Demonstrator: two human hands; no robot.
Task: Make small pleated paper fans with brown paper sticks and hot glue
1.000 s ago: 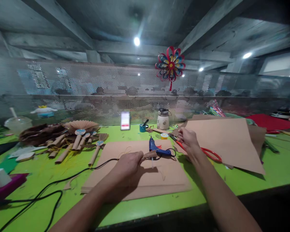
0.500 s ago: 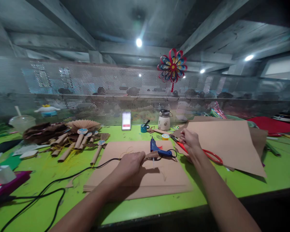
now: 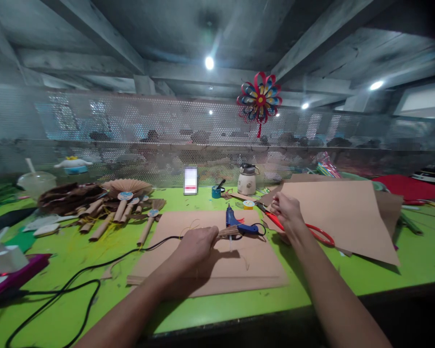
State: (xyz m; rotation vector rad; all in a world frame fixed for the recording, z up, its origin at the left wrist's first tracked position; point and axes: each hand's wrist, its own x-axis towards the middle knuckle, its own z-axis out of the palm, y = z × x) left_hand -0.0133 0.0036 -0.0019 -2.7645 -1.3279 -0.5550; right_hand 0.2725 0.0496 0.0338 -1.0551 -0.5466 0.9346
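Note:
My left hand (image 3: 199,241) is closed around a bundle of pleated brown paper (image 3: 229,231), whose free end points right. Behind that end stands a blue glue gun (image 3: 235,220), its handle reaching right and a clear glue stick below it. Both are above a stack of brown paper sheets (image 3: 206,275). My right hand (image 3: 287,207) is raised to the right with its fingers pinched together; what they hold, if anything, is too small to see. Red-handled scissors (image 3: 321,234) lie behind and below the right wrist. A small yellow-rimmed spool (image 3: 249,205) sits left of that hand.
Several finished paper fans (image 3: 125,195) lie at left. A black cord (image 3: 112,265) crosses the green table (image 3: 188,319) from a purple power strip (image 3: 18,275). At the back stand a phone (image 3: 190,181), a blue pot (image 3: 216,192) and a flask (image 3: 247,180). Large brown sheets (image 3: 340,212) lie right.
Almost nothing differs. Both hands keep their places and closed shapes, and the view has shifted very slightly.

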